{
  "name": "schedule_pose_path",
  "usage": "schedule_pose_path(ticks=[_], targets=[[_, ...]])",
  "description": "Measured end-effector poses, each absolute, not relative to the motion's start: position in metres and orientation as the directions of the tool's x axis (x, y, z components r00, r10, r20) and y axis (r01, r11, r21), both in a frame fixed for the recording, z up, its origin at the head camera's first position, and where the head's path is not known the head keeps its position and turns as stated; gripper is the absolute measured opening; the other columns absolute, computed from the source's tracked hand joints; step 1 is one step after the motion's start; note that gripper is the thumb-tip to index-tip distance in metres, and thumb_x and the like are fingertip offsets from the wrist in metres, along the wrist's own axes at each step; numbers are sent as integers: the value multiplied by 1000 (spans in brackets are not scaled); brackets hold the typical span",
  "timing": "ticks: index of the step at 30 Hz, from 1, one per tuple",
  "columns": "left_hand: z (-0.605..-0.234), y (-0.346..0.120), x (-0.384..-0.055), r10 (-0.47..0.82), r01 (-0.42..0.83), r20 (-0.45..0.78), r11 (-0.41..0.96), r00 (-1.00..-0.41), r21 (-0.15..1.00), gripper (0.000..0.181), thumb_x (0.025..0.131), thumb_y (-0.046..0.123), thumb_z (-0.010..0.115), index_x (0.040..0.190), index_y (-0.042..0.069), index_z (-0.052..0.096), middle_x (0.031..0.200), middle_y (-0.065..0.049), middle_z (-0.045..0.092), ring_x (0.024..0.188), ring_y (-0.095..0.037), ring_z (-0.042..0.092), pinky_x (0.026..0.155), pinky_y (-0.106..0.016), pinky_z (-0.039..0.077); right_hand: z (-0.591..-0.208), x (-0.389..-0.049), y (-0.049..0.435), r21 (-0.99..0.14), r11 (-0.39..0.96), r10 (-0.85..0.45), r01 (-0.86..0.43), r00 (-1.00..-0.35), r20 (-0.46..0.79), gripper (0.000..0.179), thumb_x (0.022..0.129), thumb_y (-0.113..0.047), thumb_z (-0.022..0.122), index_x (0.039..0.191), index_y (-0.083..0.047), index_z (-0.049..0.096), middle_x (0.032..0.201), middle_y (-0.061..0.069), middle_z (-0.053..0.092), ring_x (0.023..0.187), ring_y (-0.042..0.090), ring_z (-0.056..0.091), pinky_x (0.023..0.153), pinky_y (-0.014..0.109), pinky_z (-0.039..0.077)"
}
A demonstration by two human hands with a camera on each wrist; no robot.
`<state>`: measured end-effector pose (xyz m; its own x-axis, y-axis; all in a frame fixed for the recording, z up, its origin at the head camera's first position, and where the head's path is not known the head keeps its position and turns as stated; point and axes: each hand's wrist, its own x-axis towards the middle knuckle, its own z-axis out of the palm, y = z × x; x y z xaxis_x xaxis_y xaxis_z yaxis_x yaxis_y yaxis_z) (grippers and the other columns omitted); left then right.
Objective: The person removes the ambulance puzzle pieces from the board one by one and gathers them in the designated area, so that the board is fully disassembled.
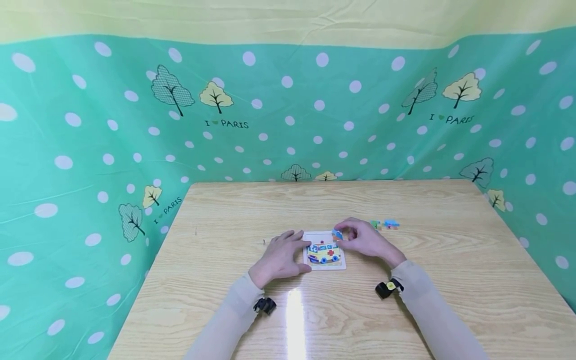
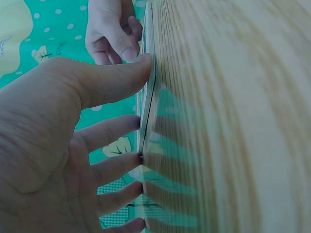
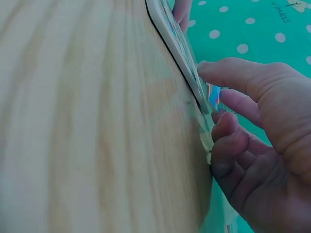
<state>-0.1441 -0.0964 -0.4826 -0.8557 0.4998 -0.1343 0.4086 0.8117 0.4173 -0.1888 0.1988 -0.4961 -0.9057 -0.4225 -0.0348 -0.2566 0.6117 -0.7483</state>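
A white-rimmed jigsaw board (image 1: 317, 233) lies flat on the table, with a yellow ambulance picture (image 1: 324, 254) across its lower part. My left hand (image 1: 281, 256) steadies the board's left side, its thumb at the near edge and its fingers spread along the side. My right hand (image 1: 365, 239) pinches a blue and orange jigsaw piece (image 1: 336, 234) at the board's far right corner. Between thumb and index finger, part of that piece (image 3: 214, 94) shows in the right wrist view. Whether it lies flat in the board I cannot tell.
Loose jigsaw pieces, one green (image 1: 375, 225) and one blue (image 1: 391, 223), lie just beyond my right hand. A tiny object (image 1: 264, 242) sits left of the board. The wooden table (image 1: 225, 210) meets a green dotted cloth (image 1: 288, 150) at its back and sides.
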Motion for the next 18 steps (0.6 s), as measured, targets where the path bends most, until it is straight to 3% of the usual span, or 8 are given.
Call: schedule_pose_path(ticks=[7, 18], targets=[[-482, -97, -143, 499, 409, -133, 813, -856, 413, 72, 90, 52, 78, 153, 23, 59, 173, -9, 37, 161, -39, 32, 129, -66, 28, -494, -187, 209, -734, 630, -406, -256, -913, -30, 48, 91, -24, 85, 134, -11, 72, 111, 3, 68, 69, 13, 55, 58, 24, 45], [-480, -96, -142, 500, 411, -132, 812, -856, 414, 71, 91, 51, 78, 153, 23, 59, 173, -9, 37, 161, -39, 32, 129, -66, 28, -486, -183, 232, -732, 649, -333, -206, -943, -30, 49, 89, -21, 83, 135, -9, 71, 96, 7, 63, 66, 14, 52, 54, 23, 42]])
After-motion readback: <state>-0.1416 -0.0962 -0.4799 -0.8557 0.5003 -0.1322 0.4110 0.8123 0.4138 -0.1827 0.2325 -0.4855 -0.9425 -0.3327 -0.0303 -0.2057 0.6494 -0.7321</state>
